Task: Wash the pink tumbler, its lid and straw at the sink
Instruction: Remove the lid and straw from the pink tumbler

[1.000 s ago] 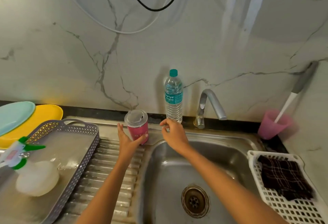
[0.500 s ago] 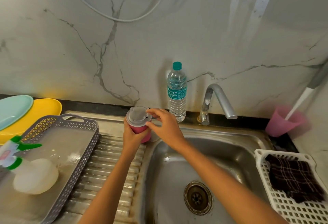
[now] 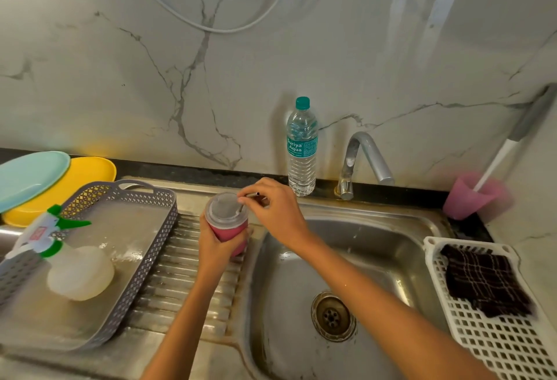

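Observation:
The pink tumbler (image 3: 229, 235) is lifted just above the ribbed drainboard, left of the basin, and my left hand (image 3: 214, 244) grips it round the body. A translucent lid (image 3: 222, 207) is fitted on top. My right hand (image 3: 272, 208) pinches a thin metal straw (image 3: 252, 195) whose lower end goes into the lid's hole at the right side. Most of the straw is hidden by my fingers.
The steel sink basin (image 3: 361, 259) with its drain lies to the right, the tap (image 3: 361, 156) and a water bottle (image 3: 301, 150) behind it. A grey basket (image 3: 144, 259) holding a spray bottle sits left. A white basket (image 3: 494, 346) with a dark cloth and a pink cup (image 3: 467, 195) stand right.
My left hand has lifted the tumbler off the counter edge and brought it nearer. My right hand moved from beside the bottle to the lid and now pinches the straw.

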{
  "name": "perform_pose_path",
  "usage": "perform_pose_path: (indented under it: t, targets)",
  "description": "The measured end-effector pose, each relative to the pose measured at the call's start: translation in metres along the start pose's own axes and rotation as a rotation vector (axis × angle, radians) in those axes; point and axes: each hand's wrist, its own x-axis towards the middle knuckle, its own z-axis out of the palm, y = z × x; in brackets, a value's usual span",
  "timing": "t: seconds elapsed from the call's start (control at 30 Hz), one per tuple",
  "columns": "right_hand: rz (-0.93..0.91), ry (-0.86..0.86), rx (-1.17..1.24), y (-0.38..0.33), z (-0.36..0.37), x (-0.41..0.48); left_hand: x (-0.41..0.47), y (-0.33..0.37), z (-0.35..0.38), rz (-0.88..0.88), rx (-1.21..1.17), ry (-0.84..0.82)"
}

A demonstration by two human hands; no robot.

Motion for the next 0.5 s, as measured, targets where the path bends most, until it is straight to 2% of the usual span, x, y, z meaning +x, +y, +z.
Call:
perform_pose_path:
  t: [0.17, 0.5]
  targets:
    - [0.035, 0.103, 0.174, -0.028, -0.015, 0.012, -0.001, -0.002, -0.006, -0.011, -0.002, 0.046]
    - [0.019, 0.208, 0.265, -0.048, -0.030, 0.025, 0.004, -0.003, -0.005, -0.010, 0.010, -0.010]
